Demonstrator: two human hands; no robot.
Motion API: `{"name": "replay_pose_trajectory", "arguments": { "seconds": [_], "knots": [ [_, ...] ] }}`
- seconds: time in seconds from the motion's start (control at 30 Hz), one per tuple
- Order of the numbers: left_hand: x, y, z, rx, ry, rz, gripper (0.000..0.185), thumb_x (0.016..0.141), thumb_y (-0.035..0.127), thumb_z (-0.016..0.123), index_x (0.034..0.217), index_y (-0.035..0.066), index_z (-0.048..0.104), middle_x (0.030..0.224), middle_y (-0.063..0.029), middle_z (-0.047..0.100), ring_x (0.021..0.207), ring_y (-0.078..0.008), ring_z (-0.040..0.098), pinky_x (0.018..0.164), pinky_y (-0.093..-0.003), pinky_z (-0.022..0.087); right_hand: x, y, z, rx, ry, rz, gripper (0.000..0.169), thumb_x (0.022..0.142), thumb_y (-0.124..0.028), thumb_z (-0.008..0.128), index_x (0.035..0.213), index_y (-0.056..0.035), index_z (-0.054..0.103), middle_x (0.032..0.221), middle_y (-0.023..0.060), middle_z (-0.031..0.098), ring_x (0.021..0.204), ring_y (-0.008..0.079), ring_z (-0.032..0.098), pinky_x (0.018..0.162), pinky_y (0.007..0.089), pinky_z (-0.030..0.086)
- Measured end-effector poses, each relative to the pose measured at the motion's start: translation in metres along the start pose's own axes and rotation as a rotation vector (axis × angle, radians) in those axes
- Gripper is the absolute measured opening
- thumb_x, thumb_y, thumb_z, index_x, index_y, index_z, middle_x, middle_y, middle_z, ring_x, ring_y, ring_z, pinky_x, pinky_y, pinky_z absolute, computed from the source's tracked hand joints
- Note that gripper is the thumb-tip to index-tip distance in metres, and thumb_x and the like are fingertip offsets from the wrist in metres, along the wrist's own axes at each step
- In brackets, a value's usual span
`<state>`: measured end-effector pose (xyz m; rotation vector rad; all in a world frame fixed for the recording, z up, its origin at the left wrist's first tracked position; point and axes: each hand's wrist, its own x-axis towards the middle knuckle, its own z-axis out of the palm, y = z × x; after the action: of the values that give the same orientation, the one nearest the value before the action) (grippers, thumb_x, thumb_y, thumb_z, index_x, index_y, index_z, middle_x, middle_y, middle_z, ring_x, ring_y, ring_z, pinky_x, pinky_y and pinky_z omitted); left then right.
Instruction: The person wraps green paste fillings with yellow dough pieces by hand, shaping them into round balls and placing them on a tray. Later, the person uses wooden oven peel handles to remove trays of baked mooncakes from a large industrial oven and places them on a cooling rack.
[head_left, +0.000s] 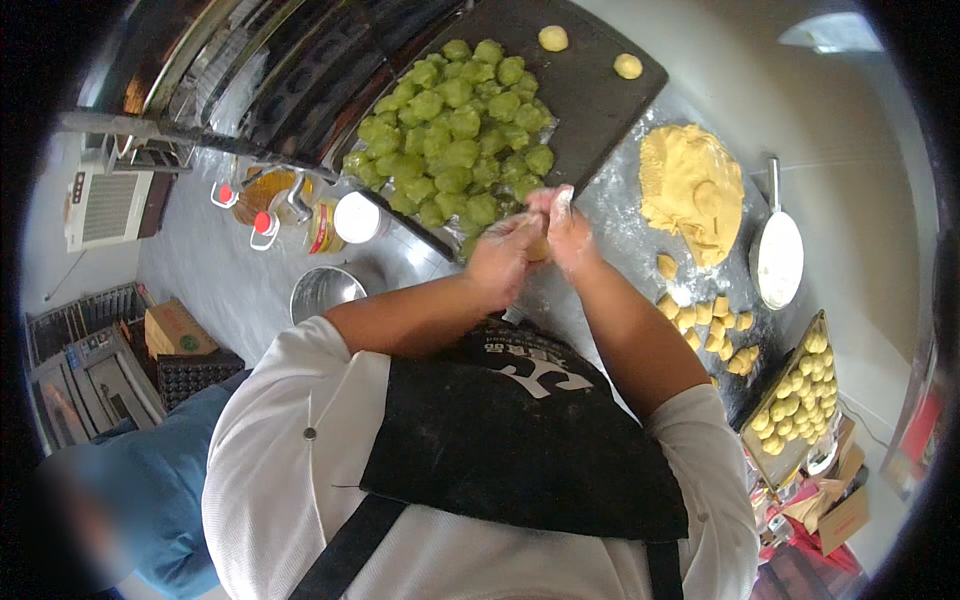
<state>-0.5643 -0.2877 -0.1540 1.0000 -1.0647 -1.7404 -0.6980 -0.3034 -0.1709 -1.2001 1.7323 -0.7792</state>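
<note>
My left hand (506, 259) and my right hand (566, 232) meet at the near edge of a dark baking tray, both dusted with flour. A pale yellow dough piece (537, 250) shows between them, mostly hidden by my fingers; my left hand is around it and my right hand touches it. Just beyond my hands a heap of green filling balls (457, 142) lies on the dark tray (592, 105). Two round dough balls (553, 38) rest at the tray's far end. To the right lie a large slab of yellow dough (690, 187) and small cut dough pieces (716, 322).
At right are a flour-filled metal scoop or pan (778, 259) and a tray of shaped dough balls (799, 394). At left stand a steel bowl (326, 292), a white-topped container (360, 217) and oil bottles (266, 225). Another person in blue (161, 495) is at lower left.
</note>
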Motion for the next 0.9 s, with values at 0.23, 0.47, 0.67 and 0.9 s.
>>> {"name": "replay_pose_trajectory", "arguments": {
  "seconds": [0.23, 0.47, 0.67, 0.9],
  "knots": [
    [-0.032, 0.062, -0.094, -0.127, 0.324, -0.37, 0.028, 0.096, 0.011, 0.058, 0.121, -0.002, 0.056, 0.106, -0.0108, 0.066, 0.093, -0.0196, 0.064, 0.08, -0.0303, 0.054, 0.002, -0.056, 0.035, -0.763, -0.14, -0.446, 0.053, 0.084, -0.034, 0.07, 0.127, -0.0069, 0.055, 0.13, 0.0164, 0.055, 0.117, 0.0354, 0.055, 0.098, 0.0442, 0.045],
    [-0.023, 0.052, -0.12, -0.418, 0.314, -0.382, 0.031, 0.097, 0.013, 0.056, 0.124, 0.0, 0.049, 0.113, -0.0128, 0.059, 0.102, -0.0245, 0.063, 0.087, -0.0387, 0.057, 0.026, -0.016, 0.041, -0.17, -0.178, -0.059, 0.048, 0.088, -0.016, 0.068, 0.132, -0.0045, 0.052, 0.126, 0.015, 0.059, 0.108, 0.0258, 0.06, 0.093, 0.0345, 0.048],
    [0.001, 0.077, -0.078, -0.472, 0.174, -0.581, 0.024, 0.099, 0.015, 0.049, 0.12, 0.004, 0.055, 0.112, -0.0089, 0.062, 0.1, -0.0222, 0.063, 0.084, -0.0376, 0.055, -0.019, -0.081, -0.009, -0.311, -0.055, -0.655, 0.044, 0.084, -0.011, 0.07, 0.127, -0.0094, 0.059, 0.125, 0.0124, 0.059, 0.11, 0.0264, 0.06, 0.093, 0.0327, 0.049],
    [0.01, 0.109, 0.02, -0.456, 0.161, -0.543, 0.026, 0.1, 0.022, 0.046, 0.108, 0.003, 0.061, 0.102, -0.0092, 0.065, 0.094, -0.0223, 0.063, 0.083, -0.035, 0.051, -0.059, -0.079, -0.056, -0.527, 0.123, -0.634, 0.036, 0.085, -0.024, 0.065, 0.116, -0.006, 0.063, 0.12, 0.0149, 0.06, 0.113, 0.0349, 0.053, 0.096, 0.0447, 0.046]
  ]
}}
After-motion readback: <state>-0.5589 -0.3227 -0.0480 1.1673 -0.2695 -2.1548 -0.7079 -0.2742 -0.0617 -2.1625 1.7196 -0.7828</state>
